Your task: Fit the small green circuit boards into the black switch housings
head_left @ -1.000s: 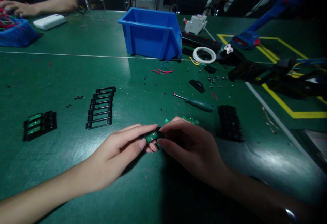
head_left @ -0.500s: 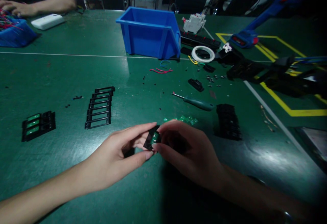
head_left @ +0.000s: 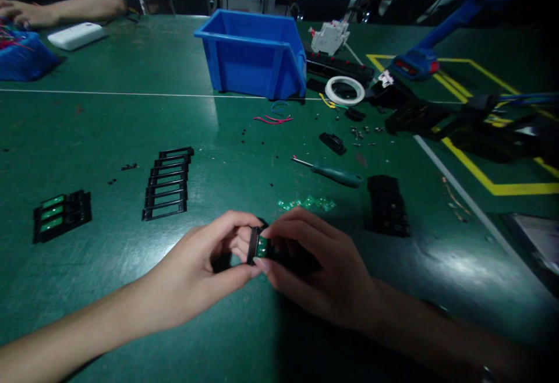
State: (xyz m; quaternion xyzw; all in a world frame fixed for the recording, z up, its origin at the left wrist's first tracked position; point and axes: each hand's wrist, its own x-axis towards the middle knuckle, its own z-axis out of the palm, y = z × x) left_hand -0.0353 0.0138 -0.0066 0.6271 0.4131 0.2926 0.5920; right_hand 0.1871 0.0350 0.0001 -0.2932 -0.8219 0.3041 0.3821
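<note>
My left hand [head_left: 205, 272] and my right hand [head_left: 314, 266] meet over the green table [head_left: 109, 127], both pinching one small black plastic holder with a green circuit board [head_left: 258, 247] in it. The piece stands on edge between my fingertips. A few loose green circuit boards [head_left: 308, 203] lie just beyond my right hand. To the right of them is a stack of black plastic parts [head_left: 386, 205]. A row of empty black frames [head_left: 168, 184] lies left of centre, and finished black holders with green boards [head_left: 61, 214] lie further left.
A green-handled screwdriver [head_left: 332, 172] lies past the boards. A blue bin [head_left: 255, 54], a white tape roll [head_left: 346, 91], red wire scraps [head_left: 273, 119] and small screws [head_left: 362, 133] sit further back. Another person's arm [head_left: 65, 4] rests at the far left by a white box [head_left: 76, 35].
The black holder with the green board has been turned from lying flat between my fingers to standing on edge, and both hands have drawn slightly nearer to me.
</note>
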